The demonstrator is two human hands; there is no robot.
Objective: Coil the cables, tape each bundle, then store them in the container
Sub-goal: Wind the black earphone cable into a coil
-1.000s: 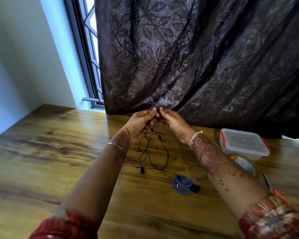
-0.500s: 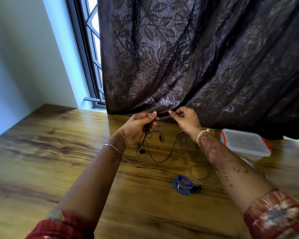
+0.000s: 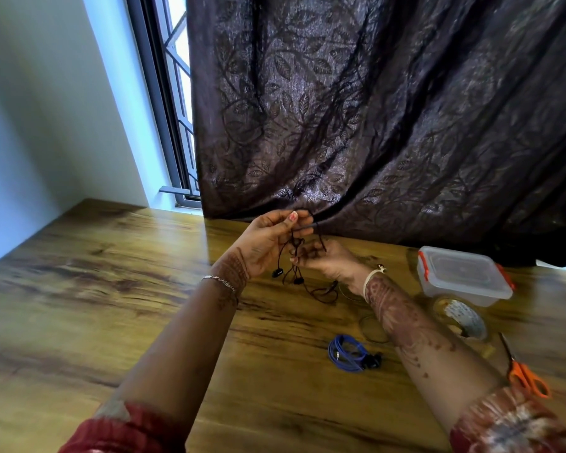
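Note:
A thin black earphone cable (image 3: 321, 294) hangs between my hands above the wooden table (image 3: 111, 289), its earbuds dangling below my left palm. My left hand (image 3: 268, 243) is raised and pinches the upper loops between thumb and fingers. My right hand (image 3: 327, 259) sits just below and to the right, fingers curled on the cable's lower strands. A coiled blue cable (image 3: 348, 353) with a black plug lies on the table near my right forearm. The clear plastic container (image 3: 463, 276) with orange clips stands lidded at the right.
A tape roll (image 3: 461, 318) lies in front of the container, and orange-handled scissors (image 3: 525, 374) lie by my right sleeve. A thin clear ring (image 3: 371, 328) rests on the table under my right forearm. A dark curtain (image 3: 373, 109) hangs down to the table's far edge.
My right hand has come down and left from beside the left hand to below it, bringing the cable with it. The slack on the table has shortened.

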